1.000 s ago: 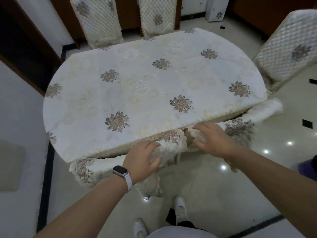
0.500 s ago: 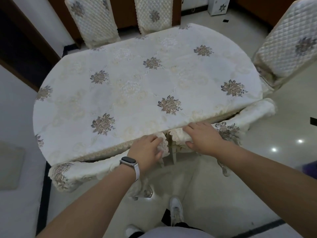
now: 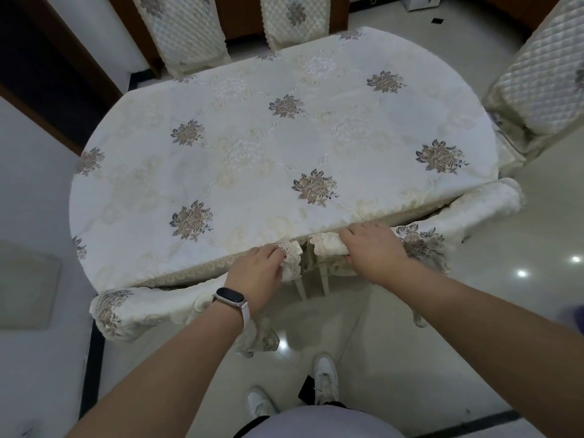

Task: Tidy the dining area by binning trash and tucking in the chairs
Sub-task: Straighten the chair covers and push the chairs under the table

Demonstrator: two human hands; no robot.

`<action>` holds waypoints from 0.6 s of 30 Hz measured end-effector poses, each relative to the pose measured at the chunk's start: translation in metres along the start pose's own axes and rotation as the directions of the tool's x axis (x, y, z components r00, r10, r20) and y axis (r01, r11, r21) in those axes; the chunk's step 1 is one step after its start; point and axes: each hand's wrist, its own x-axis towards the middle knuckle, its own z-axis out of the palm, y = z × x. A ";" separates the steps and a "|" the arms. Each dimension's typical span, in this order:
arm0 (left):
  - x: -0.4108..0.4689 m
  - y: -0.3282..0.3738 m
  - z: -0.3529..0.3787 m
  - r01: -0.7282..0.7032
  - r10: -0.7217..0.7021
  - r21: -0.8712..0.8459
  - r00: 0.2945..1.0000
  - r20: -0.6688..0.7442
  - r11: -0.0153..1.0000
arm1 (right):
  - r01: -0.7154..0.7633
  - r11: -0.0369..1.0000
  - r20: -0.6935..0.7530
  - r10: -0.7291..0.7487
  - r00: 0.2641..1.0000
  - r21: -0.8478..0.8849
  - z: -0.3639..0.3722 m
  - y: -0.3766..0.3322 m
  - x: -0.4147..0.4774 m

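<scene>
Two chairs in cream floral covers stand side by side against the near edge of the oval dining table (image 3: 221, 147). My left hand (image 3: 257, 273) grips the top of the left chair's back (image 3: 148, 306) at its right end. My right hand (image 3: 374, 252) grips the top of the right chair's back (image 3: 467, 214) at its left end. Both backrests touch or nearly touch the table's lace edge, and their seats are hidden under the table. A watch sits on my left wrist.
Two quilted chairs (image 3: 186, 30) stand tucked at the table's far side, a third (image 3: 543, 80) at its right end. A dark doorway (image 3: 47, 74) is at the left. My white shoes (image 3: 325, 377) stand on glossy tiles.
Both chair backs have moved forward towards the table edge under my hands, and the gap between backrests and tablecloth has closed. I have stepped closer.
</scene>
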 end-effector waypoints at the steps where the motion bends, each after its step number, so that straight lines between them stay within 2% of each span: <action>1: 0.000 0.001 -0.002 0.035 -0.035 -0.003 0.999 0.010 0.999 | -0.002 1.000 -0.007 0.002 1.000 0.003 -0.002 0.000 0.001; 5: 0.000 0.003 -0.009 0.151 -0.150 -0.022 0.987 0.061 0.988 | 0.008 0.998 -0.024 -0.006 1.000 0.061 -0.007 0.007 0.003; 12: 0.001 0.004 -0.010 0.135 -0.134 0.000 0.989 0.063 0.991 | 0.012 0.989 -0.010 -0.010 1.000 0.151 -0.013 0.015 0.004; 18: -0.001 0.000 -0.008 0.132 -0.130 -0.029 0.990 0.055 0.991 | 0.016 0.993 -0.017 -0.014 1.000 0.115 -0.014 0.021 0.002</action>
